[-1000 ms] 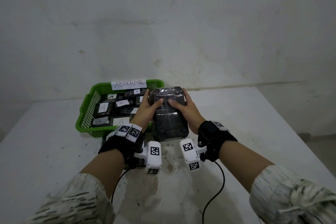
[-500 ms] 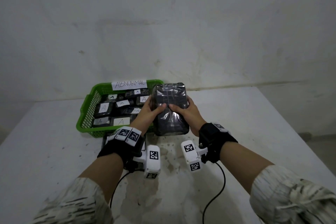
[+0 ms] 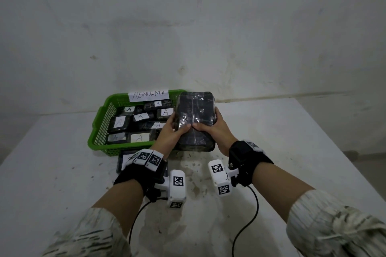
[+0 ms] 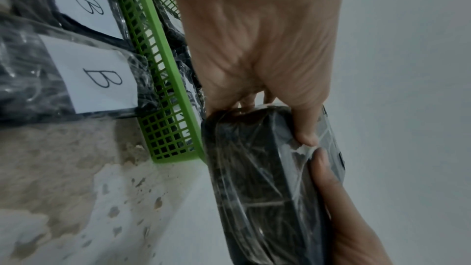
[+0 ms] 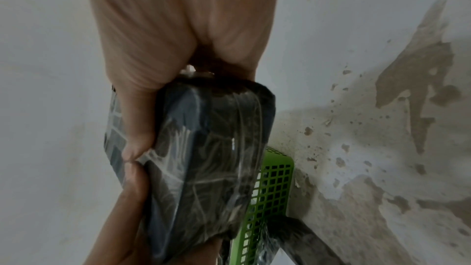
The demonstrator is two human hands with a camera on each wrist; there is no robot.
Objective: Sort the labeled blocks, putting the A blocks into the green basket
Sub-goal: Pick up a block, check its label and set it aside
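1. Both hands grip one dark block (image 3: 195, 119) wrapped in clear, crinkled film. The left hand (image 3: 169, 133) clasps its left edge and the right hand (image 3: 217, 129) its right edge, thumbs laid across the upper face and meeting near the middle.
2. The block is a rounded-corner slab, tilted with its far end raised, held above the table just beside the right end of the green basket (image 3: 100, 129). No label shows on the face turned upward.
3. Black wrist straps carry white housings printed with square black-and-white codes, and black cables trail back toward the sleeves.
4. The basket is green plastic with lattice walls. A paper strip (image 3: 148, 95) on its far rim reads "ABNORMAL". Inside lie film-wrapped dark blocks with white labels marked "A" (image 3: 140, 137).
5. Just outside the basket's near wall, the left wrist view shows two more wrapped blocks labelled "B" (image 4: 102, 78).
6. The table (image 3: 292, 142) is white, its coating chipped and worn to brownish patches near the hands.
7. Behind stands a bare, scuffed whitish wall (image 3: 208, 27).
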